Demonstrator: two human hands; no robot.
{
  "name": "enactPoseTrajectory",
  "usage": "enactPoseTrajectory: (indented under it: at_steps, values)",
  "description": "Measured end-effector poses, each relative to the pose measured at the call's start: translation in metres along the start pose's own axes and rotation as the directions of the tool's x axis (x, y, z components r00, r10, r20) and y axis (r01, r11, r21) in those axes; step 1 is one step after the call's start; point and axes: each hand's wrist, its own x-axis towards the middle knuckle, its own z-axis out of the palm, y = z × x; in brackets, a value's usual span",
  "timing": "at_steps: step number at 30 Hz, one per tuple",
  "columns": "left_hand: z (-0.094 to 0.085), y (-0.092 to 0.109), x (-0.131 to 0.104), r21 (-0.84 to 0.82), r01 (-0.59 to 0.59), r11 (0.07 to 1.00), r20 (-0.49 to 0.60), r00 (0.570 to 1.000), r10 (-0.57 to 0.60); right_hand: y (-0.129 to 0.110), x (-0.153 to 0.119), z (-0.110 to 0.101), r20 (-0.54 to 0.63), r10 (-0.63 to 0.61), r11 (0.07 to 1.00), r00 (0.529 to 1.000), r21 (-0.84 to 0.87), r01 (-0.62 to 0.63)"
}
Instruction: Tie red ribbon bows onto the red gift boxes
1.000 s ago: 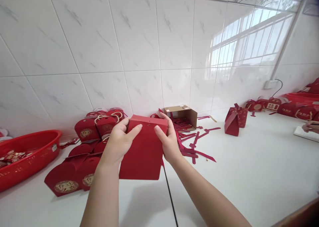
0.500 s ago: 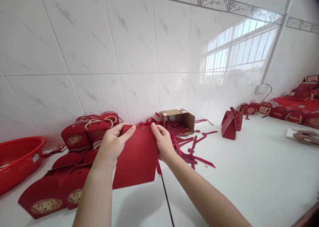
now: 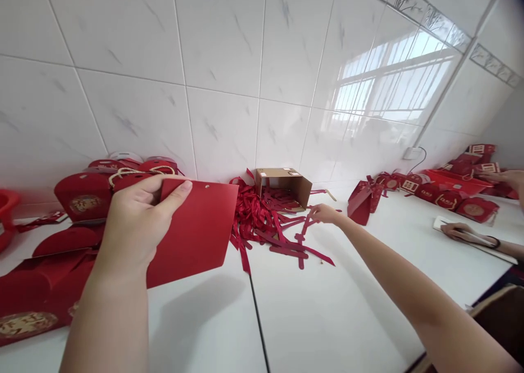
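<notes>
My left hand [image 3: 137, 228] is closed on the upper left corner of a red paper gift bag [image 3: 192, 231], thumb on the near face. A small hole shows near the bag's top edge, and its far side is hidden. Out to the right, my right hand [image 3: 323, 213] has its fingertips pinched at a dark red paper strip [image 3: 302, 230] on the table. More strips lie around it, some inside an open cardboard box [image 3: 303, 193]. A heap of red ribbons [image 3: 250, 212] lies left of that box.
Red gift boxes [image 3: 84, 195] with gold emblems and rope handles are stacked at left, beside a red basin [image 3: 7, 212]. Bow-tied red boxes [image 3: 360, 201] stand at right. Another person's hand [image 3: 460, 231] rests on a white pad [image 3: 497, 251]. A dark seam [image 3: 258, 321] crosses the white table.
My right hand has let go of the bag's top edge and reached right to the strips. My left hand still holds the bag, now further left. The view has turned right.
</notes>
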Motion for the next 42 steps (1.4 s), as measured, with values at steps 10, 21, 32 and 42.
enactPoseTrajectory:
  at_steps: [10,21,32,42]
  values:
    - [0.008,-0.005,-0.003,0.062,-0.014,0.998,0.055,0.998,0.011,0.035,-0.081,0.031,0.287,-0.140,0.972,0.948,-0.145,0.187]
    - [0.003,0.006,-0.008,0.050,-0.019,0.999,0.015,1.000,0.019,0.044,-0.072,0.045,0.336,-0.033,0.974,0.941,-0.202,0.107]
    - [-0.002,0.000,-0.009,0.123,-0.123,0.985,0.404,0.912,0.063,-0.049,-0.090,0.006,-0.042,-0.380,0.914,0.924,0.135,0.382]
    - [-0.027,0.036,-0.065,-0.083,-0.653,0.753,0.669,0.523,0.528,-0.156,-0.173,0.000,-0.711,-0.502,0.049,0.492,0.545,0.837]
